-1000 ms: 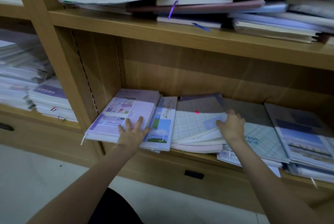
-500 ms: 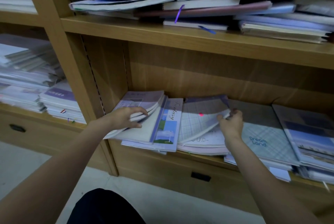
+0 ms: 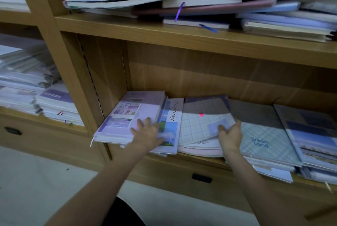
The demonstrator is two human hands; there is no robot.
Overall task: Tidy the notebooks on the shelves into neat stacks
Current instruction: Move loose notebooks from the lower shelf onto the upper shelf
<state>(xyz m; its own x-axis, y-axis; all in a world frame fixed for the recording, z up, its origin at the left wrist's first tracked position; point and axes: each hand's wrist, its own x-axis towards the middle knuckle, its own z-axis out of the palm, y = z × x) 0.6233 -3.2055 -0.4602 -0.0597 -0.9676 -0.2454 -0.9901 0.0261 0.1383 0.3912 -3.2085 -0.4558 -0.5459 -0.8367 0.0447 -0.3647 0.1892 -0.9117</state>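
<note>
Left hand [image 3: 147, 133] rests flat, fingers spread, on the lilac notebook stack [image 3: 127, 116]. Right of that stack, right hand [image 3: 230, 134] pinches the grid-cover notebook [image 3: 198, 125].

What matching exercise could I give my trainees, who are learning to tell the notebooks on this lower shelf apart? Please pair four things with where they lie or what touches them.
Column 1
1. lilac notebook stack
2. "Fantasy" notebook
3. grid-cover notebook
4. "Dream Land" notebook

Column 2
A. its right edge pinched by the right hand
B. right of the right hand, plaid cover
C. far left, against the shelf's side wall
D. between the lilac stack and the grid cover, partly under the left hand

Pairs: 1-C, 2-D, 3-A, 4-B
</note>
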